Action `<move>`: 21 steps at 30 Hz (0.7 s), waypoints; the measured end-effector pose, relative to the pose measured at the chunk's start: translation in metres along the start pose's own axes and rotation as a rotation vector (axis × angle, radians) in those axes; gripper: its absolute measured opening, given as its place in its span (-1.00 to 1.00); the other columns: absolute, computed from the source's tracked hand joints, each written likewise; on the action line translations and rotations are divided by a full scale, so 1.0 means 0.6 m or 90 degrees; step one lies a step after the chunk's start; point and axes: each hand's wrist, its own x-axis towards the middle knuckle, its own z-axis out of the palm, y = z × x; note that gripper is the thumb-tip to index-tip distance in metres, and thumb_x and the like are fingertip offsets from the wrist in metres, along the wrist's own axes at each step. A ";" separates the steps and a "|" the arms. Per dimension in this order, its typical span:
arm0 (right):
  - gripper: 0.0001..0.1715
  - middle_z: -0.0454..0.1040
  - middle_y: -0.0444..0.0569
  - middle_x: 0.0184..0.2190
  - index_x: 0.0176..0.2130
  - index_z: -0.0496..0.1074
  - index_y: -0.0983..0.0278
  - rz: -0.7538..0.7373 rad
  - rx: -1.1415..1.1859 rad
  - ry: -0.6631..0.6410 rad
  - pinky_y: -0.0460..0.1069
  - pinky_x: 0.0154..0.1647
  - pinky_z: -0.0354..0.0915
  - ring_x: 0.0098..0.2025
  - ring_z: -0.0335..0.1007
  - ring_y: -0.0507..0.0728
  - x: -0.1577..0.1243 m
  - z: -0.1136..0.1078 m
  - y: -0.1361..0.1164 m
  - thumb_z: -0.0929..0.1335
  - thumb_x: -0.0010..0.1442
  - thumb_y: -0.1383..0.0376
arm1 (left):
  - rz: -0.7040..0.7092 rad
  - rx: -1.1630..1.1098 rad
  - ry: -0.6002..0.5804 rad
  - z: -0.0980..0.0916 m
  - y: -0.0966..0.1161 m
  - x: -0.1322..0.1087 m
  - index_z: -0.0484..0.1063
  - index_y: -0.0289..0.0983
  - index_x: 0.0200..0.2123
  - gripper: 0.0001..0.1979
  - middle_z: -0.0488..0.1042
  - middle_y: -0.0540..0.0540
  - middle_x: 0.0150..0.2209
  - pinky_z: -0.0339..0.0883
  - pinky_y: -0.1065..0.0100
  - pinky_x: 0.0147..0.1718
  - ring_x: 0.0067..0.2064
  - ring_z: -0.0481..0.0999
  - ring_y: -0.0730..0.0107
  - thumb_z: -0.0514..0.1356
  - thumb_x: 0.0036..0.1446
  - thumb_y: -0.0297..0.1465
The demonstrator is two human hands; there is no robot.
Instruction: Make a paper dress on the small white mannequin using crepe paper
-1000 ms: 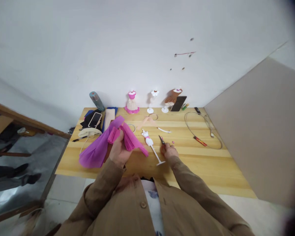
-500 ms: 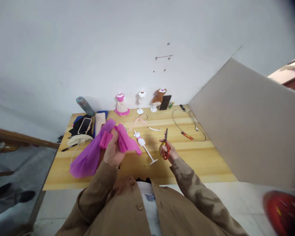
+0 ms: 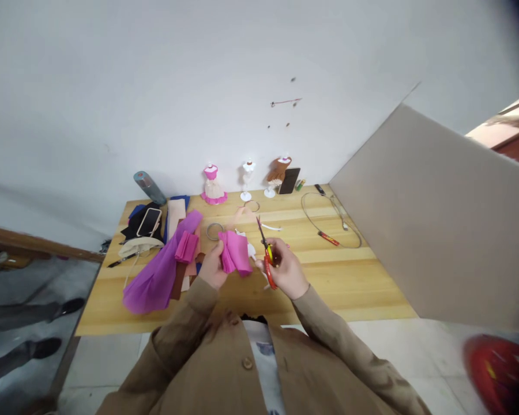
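My left hand (image 3: 214,266) grips a folded pink paper strip (image 3: 237,252) over the middle of the table. Just right of it, my right hand (image 3: 285,266) holds red and yellow scissors (image 3: 268,259), their dark blades pointing up and away, slightly apart at the tips. A small white mannequin (image 3: 251,251) lies on the table, partly hidden behind the pink strip and my right hand. Left of my hands, another folded pink piece (image 3: 187,248) rests on a purple sheet (image 3: 160,279).
Along the wall stand a pink-dressed mannequin (image 3: 213,184), a white one (image 3: 246,180) and a brown-dressed one (image 3: 279,173). A bottle (image 3: 149,187) and phone (image 3: 149,222) are at left; a looped cable (image 3: 305,210) lies right. Someone's legs (image 3: 21,317) show at left.
My left hand has moved right with the pink strip, away from the other folded piece. My right hand has brought the scissors left, beside the strip. A grey ring is now uncovered.
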 end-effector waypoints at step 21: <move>-0.36 0.26 -0.11 -0.42 0.00 0.38 0.28 0.020 0.092 -0.234 0.01 -0.38 0.23 -0.41 0.22 0.09 -0.119 -0.012 0.024 0.27 0.23 -0.16 | 0.040 -0.078 -0.031 0.092 0.027 -0.065 0.55 -0.26 -0.16 -0.80 0.57 0.03 -0.44 0.45 0.45 -0.15 -0.39 0.55 0.51 0.11 0.34 -0.53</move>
